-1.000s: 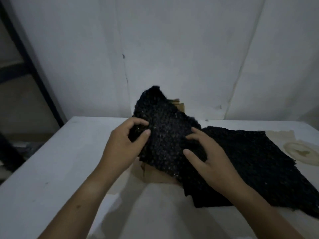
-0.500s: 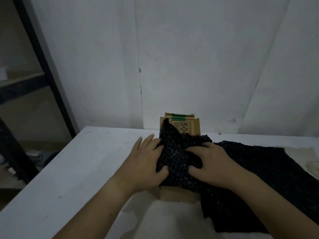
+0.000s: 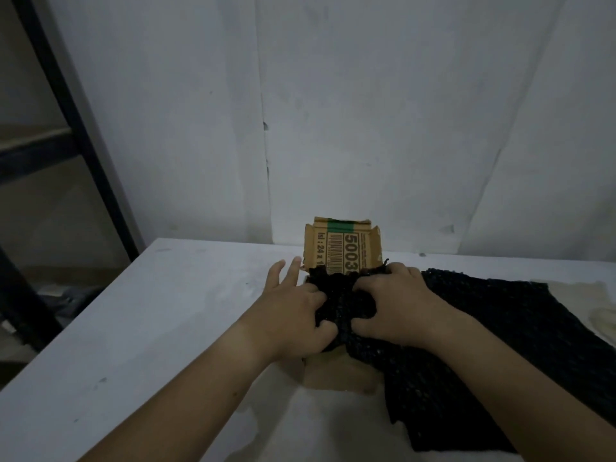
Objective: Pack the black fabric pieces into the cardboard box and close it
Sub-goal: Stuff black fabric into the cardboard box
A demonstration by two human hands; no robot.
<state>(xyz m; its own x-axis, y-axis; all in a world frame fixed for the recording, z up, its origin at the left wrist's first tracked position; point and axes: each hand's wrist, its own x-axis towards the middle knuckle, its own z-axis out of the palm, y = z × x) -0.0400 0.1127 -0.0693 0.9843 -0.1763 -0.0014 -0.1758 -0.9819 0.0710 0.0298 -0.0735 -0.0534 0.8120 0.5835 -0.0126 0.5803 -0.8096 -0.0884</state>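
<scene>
Fabric piece point(image 3: 336, 296), black and knobbly, lies bunched in the open top of the cardboard box point(image 3: 336, 375), caught between the two hands. The left hand point(image 3: 290, 315) grips its left edge: the thumb and two fingers point(image 3: 311, 291) curl into the cloth, while the other two point straight ahead, clear of it. The right hand point(image 3: 396, 305) has all its fingers point(image 3: 370, 285) curled down into the bunch, thumb dug in on the near side. Just beyond the fingers the box's far flap point(image 3: 343, 248) stands upright, printed with a barcode and large digits, with a green strip along its top. To the right of the right fingers and under that wrist, more black fabric point(image 3: 516, 328) lies spread flat on the pale desk point(image 3: 150, 328), touching the box. Further right lies a cream cloth point(image 3: 600, 315). Far left of the left fingers stands a dark rack point(image 3: 66, 111).
</scene>
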